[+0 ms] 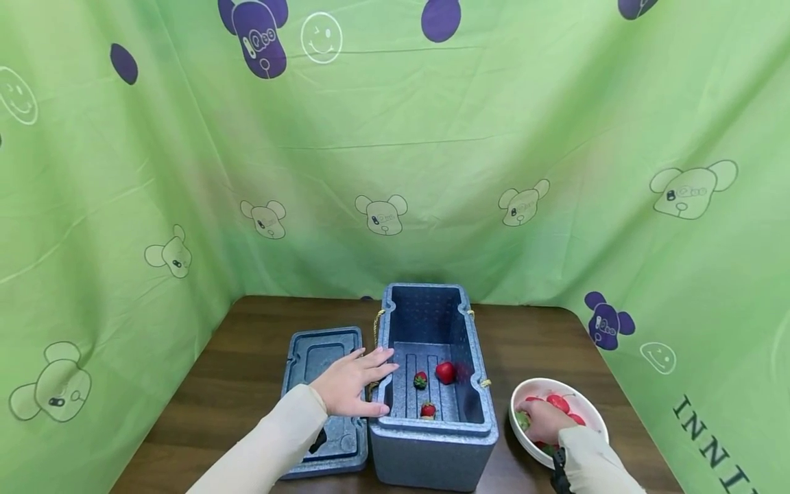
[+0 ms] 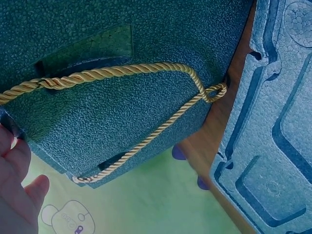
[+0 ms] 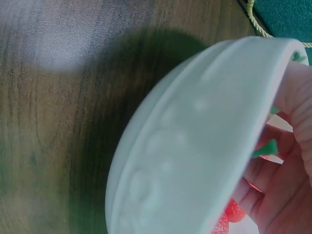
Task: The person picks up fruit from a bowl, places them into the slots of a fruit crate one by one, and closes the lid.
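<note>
My left hand (image 1: 353, 381) lies over the left rim of a blue foam box (image 1: 432, 449), its fingers spread and nearly straight. Inside the box are two small strawberries, a strawberry (image 1: 420, 380) near the middle and another strawberry (image 1: 428, 410) by the near wall, plus a larger round red fruit (image 1: 446, 372). My right hand (image 1: 544, 420) reaches down into a white bowl (image 3: 185, 136) among red fruits (image 1: 558, 403). In the right wrist view a green stem (image 3: 265, 148) shows beside its fingers. I cannot tell whether those fingers hold a fruit; the bowl wall hides their tips.
The box's blue foam lid (image 1: 336, 439) lies on the brown wooden table (image 1: 247, 370), left of the box. A twisted gold rope (image 2: 112, 73) runs along the box's side. Green printed cloth (image 1: 432, 171) hangs behind the table and along its sides.
</note>
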{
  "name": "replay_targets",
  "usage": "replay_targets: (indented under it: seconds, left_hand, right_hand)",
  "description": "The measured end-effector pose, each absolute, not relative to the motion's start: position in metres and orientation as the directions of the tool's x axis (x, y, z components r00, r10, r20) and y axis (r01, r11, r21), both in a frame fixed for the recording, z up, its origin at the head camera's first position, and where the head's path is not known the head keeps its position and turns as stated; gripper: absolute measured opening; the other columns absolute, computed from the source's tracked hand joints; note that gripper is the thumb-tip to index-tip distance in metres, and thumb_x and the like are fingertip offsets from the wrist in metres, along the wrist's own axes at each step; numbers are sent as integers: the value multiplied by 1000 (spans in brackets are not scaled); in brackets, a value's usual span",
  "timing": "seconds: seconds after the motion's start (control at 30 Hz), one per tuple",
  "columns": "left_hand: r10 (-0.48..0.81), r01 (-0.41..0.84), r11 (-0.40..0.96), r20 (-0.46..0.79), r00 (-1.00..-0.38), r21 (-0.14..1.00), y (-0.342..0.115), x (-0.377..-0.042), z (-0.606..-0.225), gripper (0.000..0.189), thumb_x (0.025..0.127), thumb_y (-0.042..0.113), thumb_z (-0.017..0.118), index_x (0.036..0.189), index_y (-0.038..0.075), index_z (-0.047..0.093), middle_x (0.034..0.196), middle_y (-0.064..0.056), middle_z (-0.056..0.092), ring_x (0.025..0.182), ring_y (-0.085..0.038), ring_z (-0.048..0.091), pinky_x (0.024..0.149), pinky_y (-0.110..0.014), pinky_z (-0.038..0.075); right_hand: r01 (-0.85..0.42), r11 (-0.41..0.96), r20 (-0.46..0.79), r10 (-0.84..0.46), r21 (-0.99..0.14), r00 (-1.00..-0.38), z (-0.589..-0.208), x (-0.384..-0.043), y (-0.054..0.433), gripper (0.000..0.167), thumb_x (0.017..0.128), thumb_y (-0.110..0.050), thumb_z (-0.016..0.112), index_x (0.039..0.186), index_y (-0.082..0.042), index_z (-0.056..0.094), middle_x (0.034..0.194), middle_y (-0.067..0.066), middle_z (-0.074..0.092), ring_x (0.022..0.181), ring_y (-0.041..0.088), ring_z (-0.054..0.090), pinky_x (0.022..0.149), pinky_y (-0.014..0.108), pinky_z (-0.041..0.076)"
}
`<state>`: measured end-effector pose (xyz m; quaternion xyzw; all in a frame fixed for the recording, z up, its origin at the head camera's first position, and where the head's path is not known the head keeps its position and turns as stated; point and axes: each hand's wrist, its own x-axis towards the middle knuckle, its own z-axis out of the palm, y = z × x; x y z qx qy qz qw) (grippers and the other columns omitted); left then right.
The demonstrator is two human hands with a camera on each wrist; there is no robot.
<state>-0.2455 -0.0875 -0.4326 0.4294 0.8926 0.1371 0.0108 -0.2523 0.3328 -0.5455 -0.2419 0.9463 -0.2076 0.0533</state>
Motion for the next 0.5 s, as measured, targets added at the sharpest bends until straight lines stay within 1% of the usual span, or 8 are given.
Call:
replay_targets:
  seconds: [0.07,0.17,0.23,0.33,0.43,0.5]
  left_hand:
    - [773,769,588,104,-625,250,-87,-246,-433,68,89,50,54,143,10,46,153,-8,33,140,-24,30,112,-51,23]
    - [773,770,587,109,-625,251,-87,-246,-434,68,88,49,55,143,10,47,153,-9,34,140,-24,31,111,-51,24]
    - [772,770,589,109,-626,247,-87,-246,-434,68,88,50,55,143,11,47,153,-8,33,140,-23,31,111,-51,24]
    - [770,765,593,102,-630,251,-87,-246,-434,69,88,51,54,144,11,46,153,-7,32,140,-23,30,112,-50,23]
    - [764,757,602,94,-639,255,-87,-246,-435,69,88,51,54,144,13,45,154,-5,31,141,-21,29,113,-49,21]
    - [759,752,607,92,-644,257,-87,-246,-435,69,88,52,54,145,13,45,154,-4,31,141,-20,28,113,-47,21]
  right_hand:
    - [-424,808,-12,-469,-410,-883,-544,-253,333,27,59,-1,71,85,-4,64,69,-7,50,58,4,40,53,23,36]
    - [-404,812,-22,-455,-421,-890,-540,-253,333,29,58,-3,72,86,-5,64,69,-7,50,57,4,40,53,23,37]
    - [-413,790,-7,-466,-454,-885,-537,-253,333,28,57,-2,73,84,-7,64,67,-8,48,56,2,40,51,22,37]
    - [-389,764,-18,-463,-515,-886,-527,-253,332,31,56,-1,71,84,-8,63,65,-8,46,54,2,41,48,22,38]
    - [-336,774,-56,-430,-537,-901,-513,-256,332,31,57,1,70,87,-4,64,68,-4,50,57,7,45,51,24,40]
    - [-290,807,-92,-388,-515,-917,-502,-260,331,35,59,1,69,93,-1,65,72,0,54,62,11,47,55,26,41]
